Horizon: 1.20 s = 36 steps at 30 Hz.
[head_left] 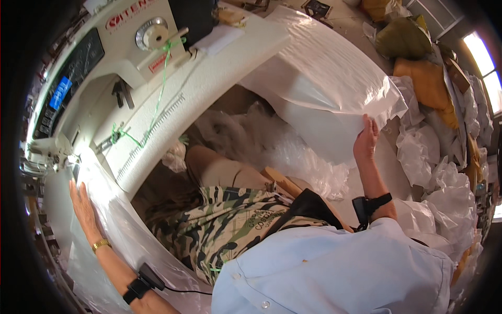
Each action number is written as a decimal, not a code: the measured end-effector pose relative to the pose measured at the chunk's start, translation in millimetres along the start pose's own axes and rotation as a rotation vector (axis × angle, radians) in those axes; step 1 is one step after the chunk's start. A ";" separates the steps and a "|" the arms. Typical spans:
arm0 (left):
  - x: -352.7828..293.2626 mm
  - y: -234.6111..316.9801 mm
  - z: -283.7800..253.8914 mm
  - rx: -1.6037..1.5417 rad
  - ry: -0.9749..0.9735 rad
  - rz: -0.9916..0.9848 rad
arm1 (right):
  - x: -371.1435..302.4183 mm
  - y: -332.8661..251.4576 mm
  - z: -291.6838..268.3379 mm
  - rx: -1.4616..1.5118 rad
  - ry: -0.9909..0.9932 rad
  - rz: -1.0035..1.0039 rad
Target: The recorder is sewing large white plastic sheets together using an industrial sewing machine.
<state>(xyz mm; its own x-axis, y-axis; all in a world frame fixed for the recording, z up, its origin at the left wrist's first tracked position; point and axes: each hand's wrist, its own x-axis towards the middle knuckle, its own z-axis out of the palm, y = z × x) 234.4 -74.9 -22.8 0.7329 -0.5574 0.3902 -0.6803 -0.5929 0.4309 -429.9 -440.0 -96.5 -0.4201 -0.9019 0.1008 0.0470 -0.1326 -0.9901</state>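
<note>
A white industrial sewing machine (204,78) stands at the left, its needle area lit by a small lamp. Beside that light my left hand (86,209) lies flat with fingers stretched out, resting on translucent white plastic sheeting (123,225). Out to the right, my right hand (367,138) grips the edge of a wide white plastic sheet (334,63), fingers pressed together at its corner. This sheet spreads from behind the machine bed toward my right. Whether both stretches are one piece I cannot tell.
Green thread (163,86) runs across the machine. A camouflage apron (225,225) covers my lap. Crumpled clear plastic (298,157) lies below the sheet. At the right are piled white plastic (444,209) and yellow-brown bundles (426,83).
</note>
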 end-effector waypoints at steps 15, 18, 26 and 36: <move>-123.2 342.1 52.0 -0.228 -0.357 0.988 | -155.2 -95.5 44.1 0.298 -1.172 0.245; -127.6 349.1 83.5 -0.570 -0.227 0.948 | -146.7 -69.3 27.1 0.278 -1.341 0.237; -113.5 330.1 68.4 -0.714 -0.213 0.708 | -64.6 0.4 -20.6 0.720 -0.815 0.645; -140.8 298.8 66.5 -0.513 -0.519 0.859 | 90.5 21.1 -64.0 0.616 -0.362 0.180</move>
<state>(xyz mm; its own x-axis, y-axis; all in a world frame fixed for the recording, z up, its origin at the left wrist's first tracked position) -72.6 -212.3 -3.2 -0.1504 -0.9110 0.3841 -0.7858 0.3459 0.5127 -524.9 -498.1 -114.5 -0.0370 -0.9966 0.0731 0.6325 -0.0800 -0.7704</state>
